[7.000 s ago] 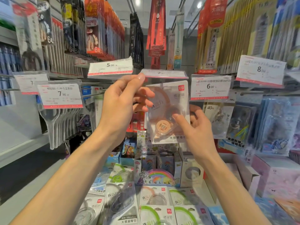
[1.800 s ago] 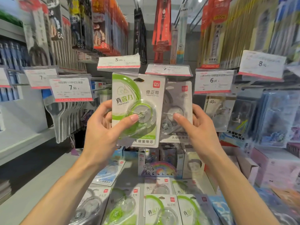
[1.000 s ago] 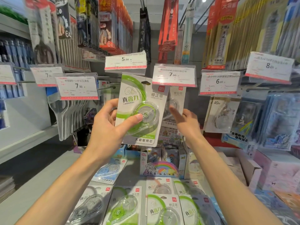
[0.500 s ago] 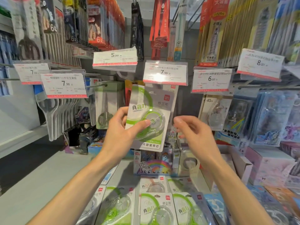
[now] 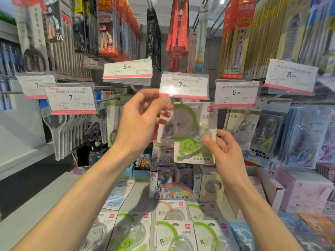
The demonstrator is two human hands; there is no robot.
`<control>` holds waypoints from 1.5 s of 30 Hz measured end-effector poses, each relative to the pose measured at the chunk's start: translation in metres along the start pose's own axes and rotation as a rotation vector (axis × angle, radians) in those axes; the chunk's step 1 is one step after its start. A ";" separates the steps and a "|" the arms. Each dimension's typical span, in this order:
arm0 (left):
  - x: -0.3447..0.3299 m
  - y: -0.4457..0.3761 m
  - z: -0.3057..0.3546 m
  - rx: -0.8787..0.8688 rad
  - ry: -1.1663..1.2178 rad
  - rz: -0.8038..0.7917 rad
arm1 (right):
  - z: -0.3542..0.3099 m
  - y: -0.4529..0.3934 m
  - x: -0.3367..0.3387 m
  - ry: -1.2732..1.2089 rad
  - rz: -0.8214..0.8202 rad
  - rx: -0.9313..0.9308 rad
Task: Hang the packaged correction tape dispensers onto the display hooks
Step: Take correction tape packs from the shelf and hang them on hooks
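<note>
Six price tags point(image 5: 184, 86) across the hooks, one green correction tape pack point(image 5: 194, 133) up between two hands, and roughly six more packs point(image 5: 174, 236) lying near, on the shelf.

Both forearms bare, raised forward. Left hand point(image 5: 139, 124) higher, back toward camera, thumb and fingers point(image 5: 164, 105) pinched together at top. Right hand point(image 5: 224, 151) lower, palm half-turned inward, thumb extended, fingers loosely curled.
</note>
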State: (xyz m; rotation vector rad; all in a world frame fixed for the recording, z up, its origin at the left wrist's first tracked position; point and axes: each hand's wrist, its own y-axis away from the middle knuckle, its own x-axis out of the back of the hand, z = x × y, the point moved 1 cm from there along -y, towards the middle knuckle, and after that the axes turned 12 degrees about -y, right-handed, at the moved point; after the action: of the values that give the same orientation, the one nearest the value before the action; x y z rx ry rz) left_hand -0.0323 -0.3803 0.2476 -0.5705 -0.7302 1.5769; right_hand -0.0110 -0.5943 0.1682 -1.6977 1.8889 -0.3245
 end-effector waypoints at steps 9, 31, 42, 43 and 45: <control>-0.001 -0.008 0.024 0.017 0.112 0.036 | -0.007 -0.017 -0.020 0.018 -0.058 0.097; 0.000 -0.012 -0.009 -0.042 -0.115 0.015 | 0.033 -0.062 -0.041 0.225 0.043 0.028; 0.011 -0.003 -0.018 -0.003 -0.074 -0.024 | 0.030 -0.039 -0.020 0.202 0.051 -0.089; 0.014 0.000 -0.022 0.022 -0.058 -0.024 | 0.031 -0.032 -0.015 0.176 0.059 -0.098; 0.021 0.007 -0.032 0.073 -0.061 -0.015 | 0.033 -0.017 -0.005 0.141 0.081 -0.124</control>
State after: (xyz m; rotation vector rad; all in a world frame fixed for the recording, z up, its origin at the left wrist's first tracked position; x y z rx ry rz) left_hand -0.0172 -0.3558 0.2217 -0.4638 -0.7183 1.6059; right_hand 0.0215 -0.5855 0.1523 -1.7121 2.1136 -0.3083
